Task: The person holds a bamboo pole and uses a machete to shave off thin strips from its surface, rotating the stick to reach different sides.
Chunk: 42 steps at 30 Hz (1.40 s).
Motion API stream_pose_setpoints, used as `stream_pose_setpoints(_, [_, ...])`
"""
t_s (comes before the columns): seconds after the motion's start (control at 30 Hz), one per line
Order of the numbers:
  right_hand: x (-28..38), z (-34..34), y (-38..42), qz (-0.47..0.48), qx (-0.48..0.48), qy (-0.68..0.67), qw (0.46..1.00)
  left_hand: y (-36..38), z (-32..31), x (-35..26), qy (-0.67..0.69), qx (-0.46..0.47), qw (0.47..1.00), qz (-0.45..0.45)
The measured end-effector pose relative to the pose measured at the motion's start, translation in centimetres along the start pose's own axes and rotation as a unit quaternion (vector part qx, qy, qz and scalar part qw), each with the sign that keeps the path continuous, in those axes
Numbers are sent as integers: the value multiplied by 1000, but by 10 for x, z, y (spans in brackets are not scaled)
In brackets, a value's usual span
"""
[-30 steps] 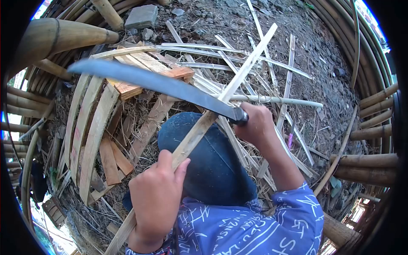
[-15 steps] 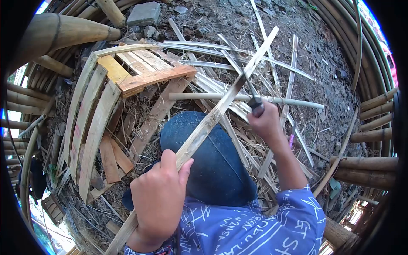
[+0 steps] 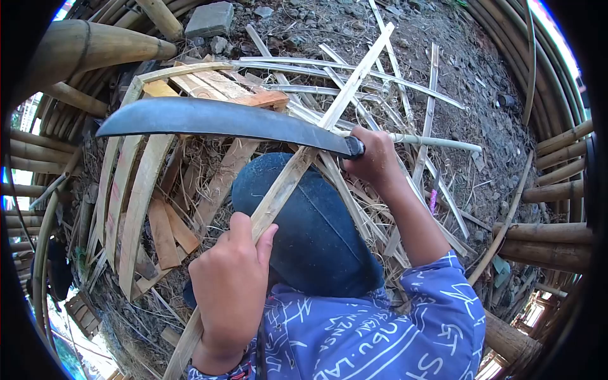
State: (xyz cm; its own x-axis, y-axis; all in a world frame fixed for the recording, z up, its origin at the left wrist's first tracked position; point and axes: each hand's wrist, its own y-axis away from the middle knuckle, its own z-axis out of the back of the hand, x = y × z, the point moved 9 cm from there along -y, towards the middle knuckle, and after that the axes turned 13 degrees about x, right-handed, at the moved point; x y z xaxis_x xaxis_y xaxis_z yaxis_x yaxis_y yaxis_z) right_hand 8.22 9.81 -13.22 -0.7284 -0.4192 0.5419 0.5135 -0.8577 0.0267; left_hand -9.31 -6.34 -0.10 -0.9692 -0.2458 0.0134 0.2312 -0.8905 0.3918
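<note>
My left hand (image 3: 229,278) is wrapped round the lower part of a long split bamboo strip (image 3: 278,191), which slants up and away to the right over my knee. In my right hand (image 3: 373,159) is the handle of a machete (image 3: 221,119). Its broad, curved dark blade points left and crosses over the strip, with the tip above a slatted wooden crate. My bent leg in dark trousers (image 3: 304,228) lies beneath the strip.
The slatted wooden crate (image 3: 147,202) lies at the left. Several bamboo strips (image 3: 430,101) and shavings cover the ground ahead. A grey block (image 3: 210,19) sits at the back. Thick bamboo poles (image 3: 95,47) stand left, and more bamboo poles (image 3: 548,244) right.
The machete has swung from pointing away, edge-on at the strip, to lying broadside to the left. My right hand has moved slightly left and nearer; the strip's far end has dipped slightly left.
</note>
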Motion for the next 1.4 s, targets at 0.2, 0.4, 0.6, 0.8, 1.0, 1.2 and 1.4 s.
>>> stream_pose_setpoints(0.2, [-22, -1, -3, -15, -45, 17, 999, 3, -1, 4, 3, -1, 1000, 4])
stream_pose_setpoints(0.4, [-59, 2, -1, -71, -78, 46, 993, 5, -1, 4, -8, 0, 1000, 9])
stream_pose_setpoints(0.6, [-104, -1, -10, -129, -63, 35, 989, 6, -1, 10, 63, -1, 998, 28])
stream_pose_setpoints(0.8, [-136, -1, -11, -162, -82, 70, 981, 5, -1, 6, 1, 3, 1000, 5])
stream_pose_setpoints(1.0, [-271, 10, 3, -328, -115, 77, 934, 36, 3, 47, 33, 28, 999, 28])
stream_pose_setpoints(1.2, [-254, 5, 74, -350, -215, -226, 883, 32, -12, 50, 122, 41, 992, 19])
stream_pose_setpoints(1.4, [-144, 11, 94, -236, -221, -349, 880, 20, 1, 39, 54, 35, 998, 3])
